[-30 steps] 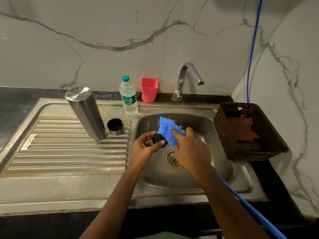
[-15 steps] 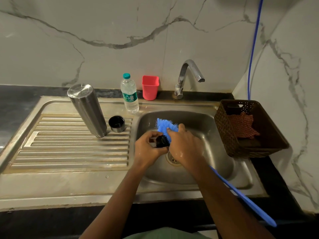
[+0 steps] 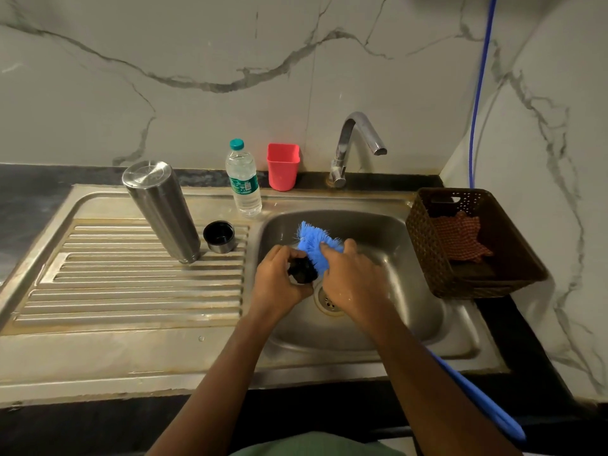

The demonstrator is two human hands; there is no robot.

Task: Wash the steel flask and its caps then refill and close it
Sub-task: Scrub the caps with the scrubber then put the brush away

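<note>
Over the sink [image 3: 411, 291] the person's two hands met just above the drain [image 3: 327, 299]. The left hand [image 3: 279, 281] had its grip closed round a small black cap [image 3: 302, 269], fingers and thumb curled about its sides. The right hand [image 3: 352, 281] had its grip closed on a blue brush [image 3: 316, 241], held close behind the bristles, and the bristles pressed against the cap. The brush's long blue handle ran back under the right forearm and came out toward the near right corner of the worktop [image 3: 29, 192].

The flask [image 3: 163, 212] stood on the ribbed drainboard [image 3: 131, 291] to the left of the sink, its flat steel end upward, well apart from both hands. Just beside its foot, on the sink side, a second cap [image 3: 219, 236] sat with its dark hollow facing up.

A clear bottle [image 3: 244, 182] with a teal top stood at the back edge of the drainboard, a red cup [image 3: 283, 166] near it against the wall. The tap [image 3: 355, 143] rose behind the sink, its spout pointing right. I could see no water running from it. A brown basket [image 3: 427, 251] sat at the sink's right edge with a checked cloth [image 3: 460, 238] inside. A blue hose [image 3: 480, 93] hung down the wall behind the basket.
</note>
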